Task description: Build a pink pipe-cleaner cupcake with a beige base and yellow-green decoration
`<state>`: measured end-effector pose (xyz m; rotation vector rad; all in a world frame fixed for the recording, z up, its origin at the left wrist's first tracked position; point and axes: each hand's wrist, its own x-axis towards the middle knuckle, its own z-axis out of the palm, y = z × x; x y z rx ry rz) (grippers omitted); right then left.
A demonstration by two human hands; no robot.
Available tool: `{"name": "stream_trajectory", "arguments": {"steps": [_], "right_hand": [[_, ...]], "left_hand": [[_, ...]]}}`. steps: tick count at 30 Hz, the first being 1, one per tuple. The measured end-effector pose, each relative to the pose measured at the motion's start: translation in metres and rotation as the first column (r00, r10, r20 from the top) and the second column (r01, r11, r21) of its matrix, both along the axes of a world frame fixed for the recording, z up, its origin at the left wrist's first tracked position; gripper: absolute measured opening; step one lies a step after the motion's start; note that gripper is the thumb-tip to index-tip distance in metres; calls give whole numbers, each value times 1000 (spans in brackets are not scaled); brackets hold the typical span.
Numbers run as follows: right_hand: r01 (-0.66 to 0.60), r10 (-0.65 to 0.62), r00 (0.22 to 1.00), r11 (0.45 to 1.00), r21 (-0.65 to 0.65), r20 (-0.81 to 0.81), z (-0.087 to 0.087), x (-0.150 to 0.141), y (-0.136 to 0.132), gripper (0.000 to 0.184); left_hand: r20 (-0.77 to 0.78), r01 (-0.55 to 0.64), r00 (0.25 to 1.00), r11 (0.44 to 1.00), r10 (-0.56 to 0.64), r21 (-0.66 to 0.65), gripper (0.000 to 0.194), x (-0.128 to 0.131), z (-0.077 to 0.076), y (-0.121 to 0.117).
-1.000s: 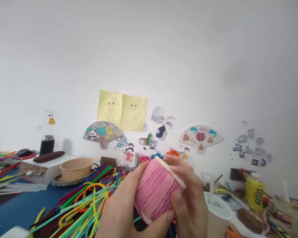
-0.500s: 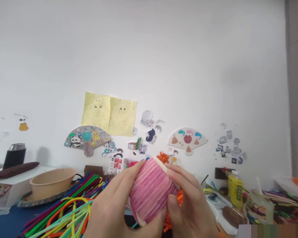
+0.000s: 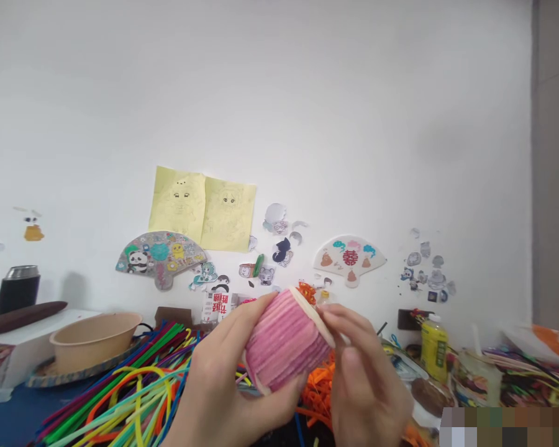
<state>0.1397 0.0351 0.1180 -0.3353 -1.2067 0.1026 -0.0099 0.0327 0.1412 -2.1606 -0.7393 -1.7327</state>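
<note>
A pink, ribbed cup-shaped piece point(image 3: 284, 341), apparently made of fuzzy pipe cleaners in pink and mauve stripes, is tilted in front of me. Its edge on the right is a cream pipe cleaner point(image 3: 310, 313). My left hand point(image 3: 233, 366) is closed around the piece, thumb below and fingers over the top. At the cream edge, my right hand point(image 3: 368, 366) has its fingers bent in a pinch, with a pale bit showing between them. Its fingertips are partly hidden behind the edge.
Loose coloured pipe cleaners point(image 3: 135, 397) spread at lower left, beside a tan bowl point(image 3: 95, 335) and a black flask point(image 3: 17, 292). Orange strips point(image 3: 319, 388) lie beneath my hands. A yellow bottle point(image 3: 434, 347) stands at right. Paper fans point(image 3: 161, 254) and drawings point(image 3: 202, 211) cover the wall.
The pink piece has turned, showing more of its cream edge. My right thumb has come off its side, and the right fingers now pinch at the edge. My left hand keeps its hold.
</note>
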Motion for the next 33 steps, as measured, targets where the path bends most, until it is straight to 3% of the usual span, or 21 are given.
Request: {"name": "stream_trajectory", "arguments": {"steps": [2,4,9,12,19,27,33], "right_hand": [[-256,239,964,954,-156,-121,3,0,0,23],[-427,392,903,860,-280,-175,7,0,-1,30],[-643,624,754,641,-419,-204,12,4,-1,43],[-701,682,693,563,-437,-234,13,5,-2,47],[-715,697,667,503,-485,-261,12,12,0,50],[-716,707,663,502,-484,-247,8,10,3,54],[-690,683,693,534,-488,-233,6,7,3,56]], "left_hand": [[-11,31,999,999,-31,7,60,-2,0,6],[-23,49,999,998,-48,29,61,-4,-2,12],[-67,75,995,995,-71,60,64,-5,-9,23],[-101,90,991,993,-83,73,64,-6,-9,25],[-163,103,983,990,-87,97,65,-10,-3,22],[-173,97,982,990,-78,104,65,-14,-5,25],[-175,121,979,990,-106,77,66,-15,-9,29]]}}
